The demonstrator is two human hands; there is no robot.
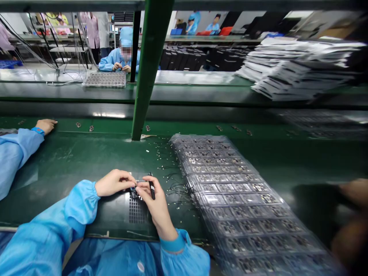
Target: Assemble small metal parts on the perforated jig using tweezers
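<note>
My left hand (115, 183) pinches a small dark electronic part, seemingly a circuit board (133, 191), at its left side. Fingers of my right hand (158, 205) are closed on the same board from the right. A slim black pen-like tool (151, 186) is also tucked in my right hand, pointing up; its tip is too small to make out. Under the hands lies a sheet with rows of small black squares (137, 211), partly covered by the board and fingers.
Stacked clear trays of small boards (225, 188) stand to the right, with thin black wires and white scraps beside them. A green post (148, 69) rises ahead. Small parts (91, 128) lie on the far green strip. A co-worker's hand (46, 125) reaches in at left.
</note>
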